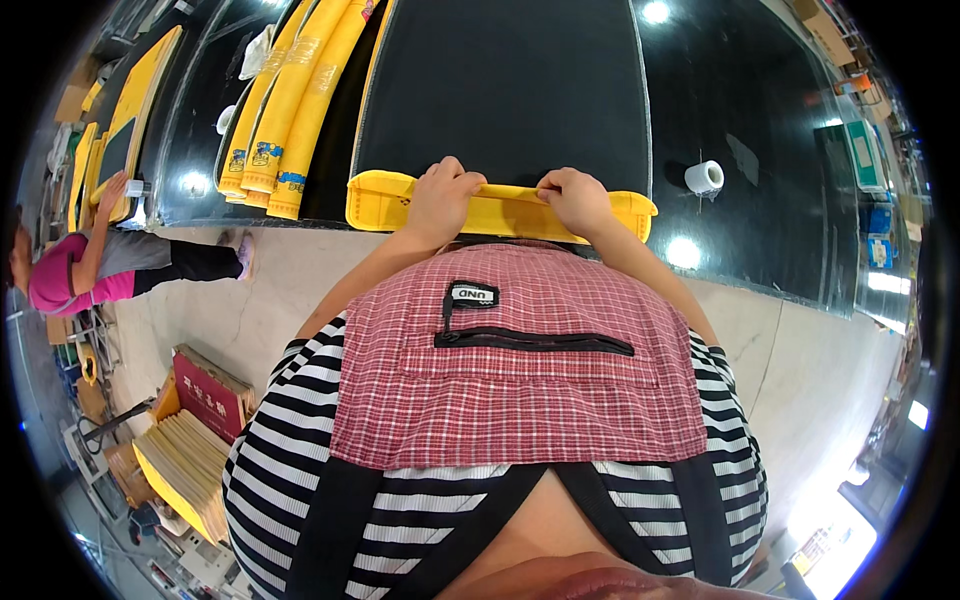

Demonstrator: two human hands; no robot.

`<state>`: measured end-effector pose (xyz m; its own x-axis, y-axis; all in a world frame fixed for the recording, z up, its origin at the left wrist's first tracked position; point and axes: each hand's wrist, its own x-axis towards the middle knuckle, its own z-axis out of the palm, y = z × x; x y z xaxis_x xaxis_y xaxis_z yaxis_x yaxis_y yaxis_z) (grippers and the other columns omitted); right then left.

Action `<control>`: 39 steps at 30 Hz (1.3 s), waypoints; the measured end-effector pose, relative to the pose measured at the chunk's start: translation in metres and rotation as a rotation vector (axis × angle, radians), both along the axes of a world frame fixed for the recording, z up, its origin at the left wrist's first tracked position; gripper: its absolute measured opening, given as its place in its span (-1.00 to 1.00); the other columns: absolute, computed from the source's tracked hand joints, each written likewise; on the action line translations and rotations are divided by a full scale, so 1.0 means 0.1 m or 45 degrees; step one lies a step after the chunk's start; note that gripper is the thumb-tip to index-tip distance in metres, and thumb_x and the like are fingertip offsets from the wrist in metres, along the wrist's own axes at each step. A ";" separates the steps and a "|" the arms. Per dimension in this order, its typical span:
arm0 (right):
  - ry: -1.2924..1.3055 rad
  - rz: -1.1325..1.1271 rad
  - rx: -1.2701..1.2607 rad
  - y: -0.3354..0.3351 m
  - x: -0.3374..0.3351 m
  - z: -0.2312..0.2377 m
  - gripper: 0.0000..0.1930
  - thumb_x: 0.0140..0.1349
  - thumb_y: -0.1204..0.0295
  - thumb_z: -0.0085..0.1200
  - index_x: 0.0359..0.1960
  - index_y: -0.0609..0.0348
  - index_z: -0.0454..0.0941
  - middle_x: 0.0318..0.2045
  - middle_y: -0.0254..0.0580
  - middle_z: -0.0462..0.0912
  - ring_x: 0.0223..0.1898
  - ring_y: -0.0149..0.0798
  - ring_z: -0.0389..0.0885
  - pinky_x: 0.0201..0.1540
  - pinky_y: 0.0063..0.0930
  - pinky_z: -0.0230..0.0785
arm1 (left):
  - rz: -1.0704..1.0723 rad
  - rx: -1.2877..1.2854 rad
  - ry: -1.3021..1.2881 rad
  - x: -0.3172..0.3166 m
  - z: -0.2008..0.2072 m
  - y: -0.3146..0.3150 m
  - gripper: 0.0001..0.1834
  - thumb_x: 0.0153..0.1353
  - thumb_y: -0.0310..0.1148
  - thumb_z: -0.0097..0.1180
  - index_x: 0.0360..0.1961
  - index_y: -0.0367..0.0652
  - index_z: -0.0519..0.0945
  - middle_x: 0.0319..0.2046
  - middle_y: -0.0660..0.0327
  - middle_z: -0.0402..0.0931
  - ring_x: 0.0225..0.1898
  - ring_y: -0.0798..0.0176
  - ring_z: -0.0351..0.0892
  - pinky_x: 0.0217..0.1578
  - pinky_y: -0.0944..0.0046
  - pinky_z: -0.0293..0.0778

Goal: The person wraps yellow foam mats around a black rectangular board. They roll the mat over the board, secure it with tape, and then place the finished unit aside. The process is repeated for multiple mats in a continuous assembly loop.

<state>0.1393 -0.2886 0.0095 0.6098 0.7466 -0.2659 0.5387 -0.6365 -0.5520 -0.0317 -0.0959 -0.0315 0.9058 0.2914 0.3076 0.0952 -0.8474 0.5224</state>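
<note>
A long mat with a black back [505, 90] lies on the dark table, stretching away from me. Its near end is folded over toward the black side, so a yellow strip [515, 213] of its face shows along the table's front edge. My left hand [440, 203] is closed on the lip of this fold, left of its middle. To the right, my right hand [578, 202] pinches the same lip between thumb and fingers. A short stretch of yellow edge runs between both hands. The mat's underside is hidden.
Several rolled yellow mats [290, 110] lie at the left on the table. A white roll of tape [704, 178] stands at the right. Further left, a person [90, 270] stands at another table with yellow mats. Stacked yellow-edged boards [180, 470] are behind me on the left.
</note>
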 end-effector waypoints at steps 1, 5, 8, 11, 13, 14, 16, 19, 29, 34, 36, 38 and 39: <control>0.047 -0.038 -0.018 0.02 -0.01 0.07 -0.83 0.33 0.29 0.22 -0.19 0.06 0.73 -0.18 -0.10 0.69 -0.11 0.01 0.68 -0.01 -0.14 0.51 | 0.010 -0.016 0.013 0.01 0.00 0.01 -0.81 0.33 -0.34 0.17 -0.13 -0.05 0.77 -0.31 0.24 0.48 -0.18 0.07 0.51 -0.15 0.06 0.45; -0.045 -0.123 0.126 0.00 0.00 0.02 -0.85 0.28 0.31 0.29 -0.24 0.07 0.67 -0.18 -0.13 0.65 -0.13 0.00 0.67 -0.06 -0.15 0.52 | 0.102 -0.143 0.093 0.07 0.03 0.03 -0.88 0.27 -0.34 0.28 -0.21 -0.08 0.72 -0.30 0.20 0.49 -0.18 0.05 0.54 -0.15 0.05 0.49; -0.147 -0.056 0.152 -0.01 -0.01 0.01 -0.84 0.27 0.31 0.30 -0.31 0.10 0.64 -0.22 -0.13 0.60 -0.15 -0.03 0.66 -0.09 -0.16 0.51 | 0.156 -0.206 0.200 0.13 0.20 0.06 -0.89 0.26 -0.35 0.31 -0.33 -0.13 0.66 -0.30 0.17 0.50 -0.17 0.04 0.57 -0.16 0.08 0.50; -0.394 0.135 0.337 -0.09 0.04 -0.25 -0.88 0.27 0.34 0.27 -0.33 0.09 0.64 -0.24 -0.15 0.58 -0.15 -0.06 0.63 -0.10 -0.16 0.51 | 0.091 -0.066 0.187 0.14 0.19 0.08 -0.88 0.26 -0.33 0.31 -0.35 -0.11 0.65 -0.29 0.18 0.50 -0.18 0.05 0.56 -0.15 0.07 0.48; -0.530 0.270 0.280 -0.14 0.06 -0.29 -0.92 0.27 0.39 0.24 -0.25 0.04 0.69 -0.22 -0.17 0.58 -0.12 -0.07 0.60 -0.05 -0.16 0.48 | 0.006 0.085 0.090 0.09 0.11 0.14 -0.93 0.26 -0.33 0.30 -0.27 -0.04 0.71 -0.28 0.19 0.49 -0.15 0.08 0.55 -0.10 0.07 0.45; -0.598 0.337 0.251 -0.18 0.06 -0.30 -0.90 0.27 0.41 0.23 -0.21 0.02 0.72 -0.20 -0.17 0.58 -0.11 -0.07 0.58 -0.02 -0.16 0.47 | 0.013 0.184 0.109 0.02 0.07 0.19 -0.91 0.27 -0.34 0.28 -0.21 0.00 0.73 -0.27 0.20 0.49 -0.14 0.10 0.53 -0.07 0.07 0.42; -0.644 0.399 0.195 -0.32 0.08 -0.15 -0.77 0.29 0.46 0.19 -0.05 -0.06 0.74 -0.19 -0.18 0.56 -0.07 -0.09 0.54 0.04 -0.18 0.42 | 0.022 0.379 0.142 -0.13 0.11 0.25 -0.81 0.29 -0.35 0.23 -0.10 0.07 0.78 -0.26 0.22 0.47 -0.11 0.13 0.50 -0.01 0.06 0.35; -0.694 0.435 0.116 -0.52 0.05 -0.03 -0.60 0.30 0.51 0.15 0.15 -0.15 0.72 -0.18 -0.17 0.53 -0.04 -0.12 0.50 0.12 -0.21 0.36 | -0.017 0.469 0.080 -0.26 0.10 0.32 -0.67 0.33 -0.40 0.13 0.03 0.14 0.79 -0.24 0.25 0.45 -0.07 0.16 0.46 0.05 0.05 0.26; -0.294 0.137 0.079 -0.39 0.14 -0.07 -0.64 0.32 0.55 0.16 0.13 -0.02 0.73 -0.11 -0.16 0.55 -0.09 -0.06 0.61 0.01 -0.24 0.51 | 0.073 -0.011 0.215 -0.10 0.06 0.43 -0.86 0.29 -0.38 0.22 -0.17 0.00 0.75 -0.27 0.23 0.48 -0.18 0.09 0.52 -0.10 0.10 0.38; -0.141 -0.211 0.017 -0.35 0.26 0.03 -0.84 0.26 0.43 0.33 -0.14 0.12 0.74 -0.11 -0.13 0.59 -0.13 -0.04 0.65 -0.03 -0.23 0.54 | 0.298 0.192 0.084 -0.12 0.17 0.49 -0.74 0.18 -0.16 0.42 -0.45 -0.04 0.62 -0.35 0.22 0.50 -0.25 0.08 0.53 -0.08 0.02 0.36; -0.117 -0.253 -0.061 -0.35 0.26 0.09 -0.86 0.23 0.42 0.37 -0.23 0.16 0.73 -0.15 -0.13 0.61 -0.15 -0.04 0.65 -0.05 -0.22 0.54 | 0.282 0.231 0.140 -0.15 0.21 0.54 -0.71 0.18 -0.10 0.42 -0.44 -0.03 0.63 -0.35 0.24 0.51 -0.25 0.08 0.53 -0.07 0.01 0.35; -0.150 -0.258 -0.066 -0.37 0.24 0.11 -0.88 0.21 0.44 0.39 -0.29 0.18 0.72 -0.21 -0.14 0.62 -0.16 -0.03 0.64 -0.07 -0.21 0.54 | 0.257 0.225 0.185 -0.17 0.19 0.57 -0.69 0.18 -0.06 0.41 -0.44 -0.04 0.63 -0.35 0.26 0.52 -0.25 0.09 0.53 -0.06 0.00 0.35; -0.188 -0.210 -0.005 -0.39 0.23 0.10 -0.89 0.21 0.44 0.38 -0.31 0.18 0.72 -0.22 -0.14 0.62 -0.16 -0.03 0.64 -0.06 -0.21 0.54 | 0.244 0.202 0.203 -0.18 0.16 0.59 -0.68 0.19 -0.06 0.40 -0.45 -0.04 0.63 -0.34 0.28 0.53 -0.23 0.09 0.53 -0.07 0.01 0.35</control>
